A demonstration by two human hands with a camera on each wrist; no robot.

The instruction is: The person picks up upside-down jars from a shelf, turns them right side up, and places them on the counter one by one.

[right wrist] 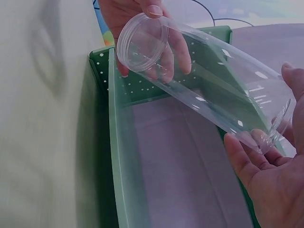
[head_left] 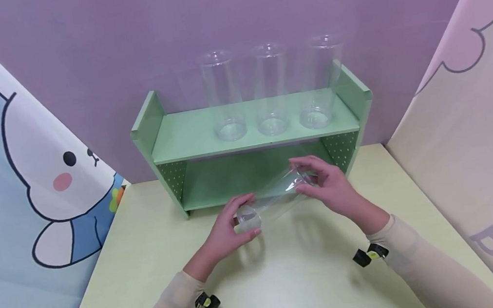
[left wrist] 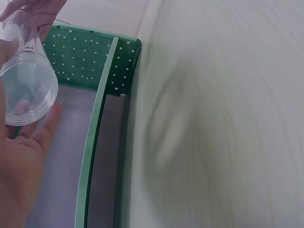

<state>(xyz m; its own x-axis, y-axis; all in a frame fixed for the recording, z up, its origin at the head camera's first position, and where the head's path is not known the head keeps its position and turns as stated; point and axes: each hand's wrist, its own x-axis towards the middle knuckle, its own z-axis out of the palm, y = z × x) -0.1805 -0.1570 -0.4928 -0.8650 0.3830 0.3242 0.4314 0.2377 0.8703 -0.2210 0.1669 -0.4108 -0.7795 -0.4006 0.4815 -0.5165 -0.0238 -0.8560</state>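
Clear tall glass (head_left: pixel 272 198) lies tilted between both hands above the worktop (head_left: pixel 284 278), just in front of the green shelf (head_left: pixel 192 134). Head view: left hand (head_left: pixel 231 231) curls round its base at 8 o'clock, right hand (head_left: pixel 333 188) grips the rim at 2 o'clock; three glasses (head_left: pixel 271 93) stand on top. Left wrist view: fingers (left wrist: pixel 45 128) cradle the base. Right wrist view: fingers (right wrist: pixel 251 156) hold the rim. Best handled level, both ends supported.

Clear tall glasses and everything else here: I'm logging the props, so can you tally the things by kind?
Clear glasses standing on the top shelf: 3
Clear glass held tilted between left hand and right hand: 1
Green shelf rack: 1
Total: 5
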